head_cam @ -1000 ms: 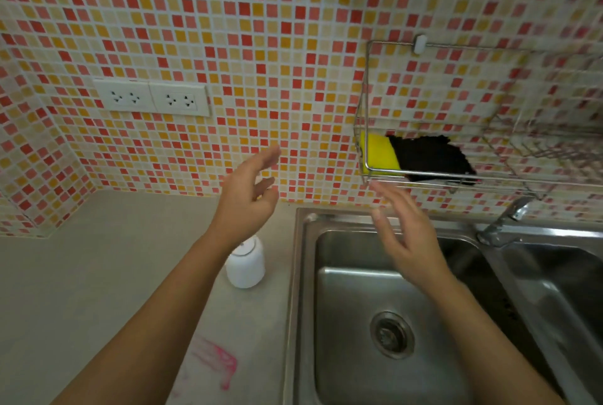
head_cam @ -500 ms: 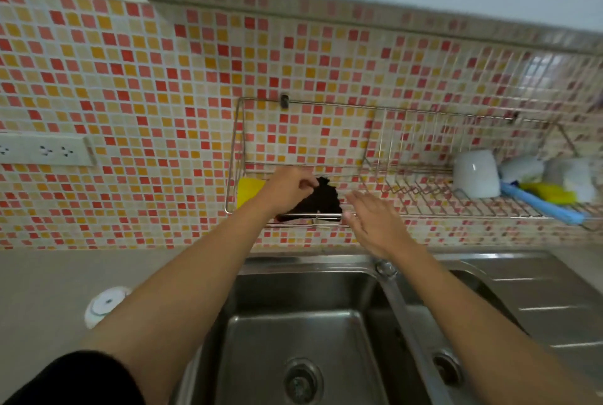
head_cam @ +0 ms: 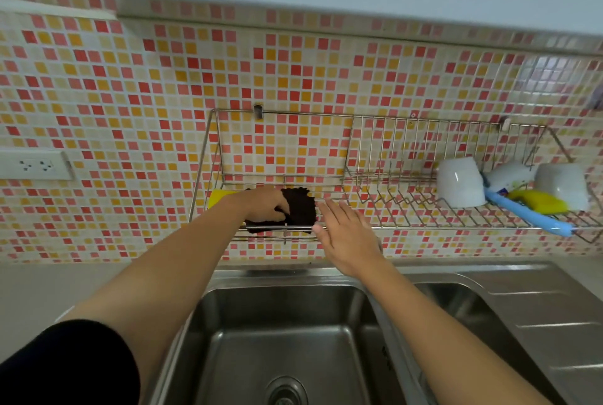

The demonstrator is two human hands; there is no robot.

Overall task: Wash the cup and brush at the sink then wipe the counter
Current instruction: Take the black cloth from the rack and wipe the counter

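Left hand (head_cam: 266, 207) is in the wire rack (head_cam: 359, 228), fingers curled onto the black cloth (head_cam: 301, 209), a yellow sponge (head_cam: 218, 197) peeking out just left of its wrist. Right hand (head_cam: 347, 236) hovers flat and spread beside the cloth, holding nothing, thumb at the rack's front rail. Over on the rack's right end: upturned white cup (head_cam: 460, 182), with the blue-handled brush (head_cam: 528, 217) lying just beside it. Below, the steel sink (head_cam: 287, 339), and grey counter (head_cam: 42, 290) off to the left.

Three white cups (head_cam: 460, 182), one blue brush (head_cam: 528, 216), one dark cloth (head_cam: 301, 209), two hands (head_cam: 347, 235).
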